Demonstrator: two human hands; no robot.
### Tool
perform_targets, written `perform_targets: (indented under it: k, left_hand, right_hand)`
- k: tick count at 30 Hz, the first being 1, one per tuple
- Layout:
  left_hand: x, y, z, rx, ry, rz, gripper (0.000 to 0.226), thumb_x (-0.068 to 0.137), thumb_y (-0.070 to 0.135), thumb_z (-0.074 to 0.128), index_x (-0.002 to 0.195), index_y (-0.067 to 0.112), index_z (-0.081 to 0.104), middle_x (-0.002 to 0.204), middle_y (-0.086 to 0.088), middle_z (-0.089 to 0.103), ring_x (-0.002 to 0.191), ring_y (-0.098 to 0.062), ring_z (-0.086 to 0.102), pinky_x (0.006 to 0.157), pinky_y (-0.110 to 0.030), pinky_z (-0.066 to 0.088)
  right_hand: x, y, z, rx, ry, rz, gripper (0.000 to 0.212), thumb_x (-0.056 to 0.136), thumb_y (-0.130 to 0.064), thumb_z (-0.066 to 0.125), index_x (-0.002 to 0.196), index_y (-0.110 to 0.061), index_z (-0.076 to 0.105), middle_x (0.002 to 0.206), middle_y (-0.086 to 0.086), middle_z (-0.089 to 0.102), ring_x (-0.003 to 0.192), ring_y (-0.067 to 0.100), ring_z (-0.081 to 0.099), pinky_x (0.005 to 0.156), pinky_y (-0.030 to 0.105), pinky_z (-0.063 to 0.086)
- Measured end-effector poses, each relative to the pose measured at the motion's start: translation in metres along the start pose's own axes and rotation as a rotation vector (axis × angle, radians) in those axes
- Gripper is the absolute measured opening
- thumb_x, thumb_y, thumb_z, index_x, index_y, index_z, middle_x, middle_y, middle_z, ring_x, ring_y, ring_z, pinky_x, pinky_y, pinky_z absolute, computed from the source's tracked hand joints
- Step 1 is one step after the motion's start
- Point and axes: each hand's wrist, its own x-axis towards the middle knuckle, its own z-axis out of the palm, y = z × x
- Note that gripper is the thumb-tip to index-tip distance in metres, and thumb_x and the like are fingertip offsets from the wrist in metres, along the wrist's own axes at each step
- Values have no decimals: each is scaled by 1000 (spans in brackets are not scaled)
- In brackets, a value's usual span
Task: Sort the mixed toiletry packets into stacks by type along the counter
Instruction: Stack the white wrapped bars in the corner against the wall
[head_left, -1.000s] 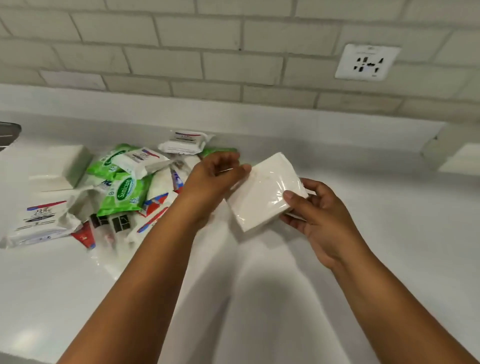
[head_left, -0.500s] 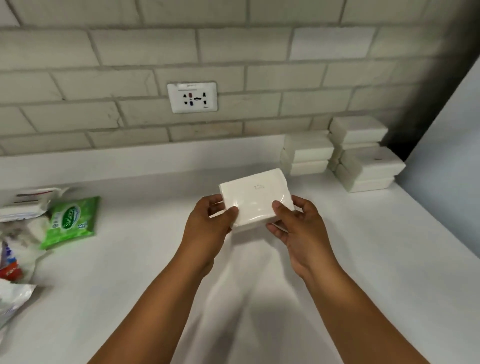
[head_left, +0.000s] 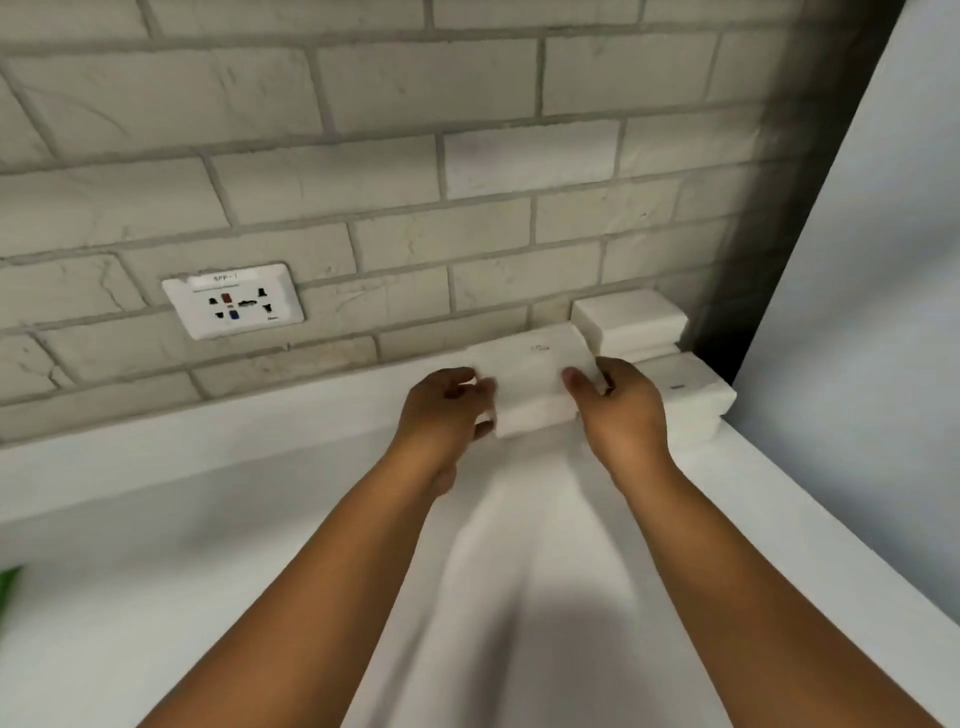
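Observation:
A plain white tissue packet (head_left: 530, 371) is held flat between both my hands at the back of the white counter (head_left: 218, 571), close to the wall. My left hand (head_left: 441, 415) grips its left end and my right hand (head_left: 621, 410) grips its right end. It hangs over a stack of like white packets whose front face (head_left: 535, 418) shows just under it; I cannot tell whether it touches them. More white packets stand stacked to the right: a tall stack (head_left: 631, 322) by the wall and a lower stack (head_left: 691, 400) in front.
A brick wall with a white power socket (head_left: 234, 301) runs along the back. A pale panel (head_left: 857, 312) closes the counter's right side behind a dark corner. A sliver of a green packet (head_left: 8, 584) shows at the left edge.
Both hands have carried the white packet away from the mixed pile to the right and back, up to the stacks in the corner. The mixed pile has left the view.

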Motion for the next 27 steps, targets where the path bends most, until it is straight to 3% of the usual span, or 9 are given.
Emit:
perform_targets:
  k: [5, 12, 20, 24, 27]
  left_hand:
    - [58, 14, 24, 7, 56, 38, 39, 88, 19, 68, 123, 5, 58, 109, -10, 67, 89, -19, 66, 75, -29, 59]
    - [97, 10, 29, 4, 93, -32, 34, 88, 17, 69, 119, 4, 59, 84, -6, 66, 76, -18, 64, 74, -32, 59]
    - [101, 4, 28, 53, 99, -44, 36, 89, 24, 67, 119, 4, 61, 99, -9, 68, 85, -21, 66, 78, -33, 59]
    - [89, 13, 24, 191, 128, -37, 34, 92, 38, 61, 112, 10, 62, 84, 2, 59, 73, -13, 56, 90, -40, 55]
    - [72, 25, 13, 266, 129, -10, 25, 93, 40, 57, 89, 15, 59, 77, 7, 50, 84, -19, 55, 96, -41, 49]
  right_hand:
    - [56, -4, 10, -116, 38, -36, 43, 91, -36, 59, 129, -16, 51, 108, 2, 61, 100, 19, 58, 81, 22, 38]
    - [87, 10, 34, -317, 22, -98, 44, 95, -34, 53, 132, -10, 51, 122, 12, 62, 116, 28, 56, 93, 30, 42]
    - [89, 15, 42, -545, 27, -195, 36, 99, -30, 44, 119, -2, 56, 110, 19, 63, 105, 33, 57, 94, 39, 43]
    - [84, 6, 36, -663, 59, -210, 40, 98, -39, 42, 120, -10, 57, 114, 12, 60, 108, 30, 49, 89, 36, 39]
    - [72, -14, 31, -641, 60, -223, 40, 97, -43, 45, 124, -16, 57, 121, 9, 57, 115, 31, 42, 88, 39, 41]
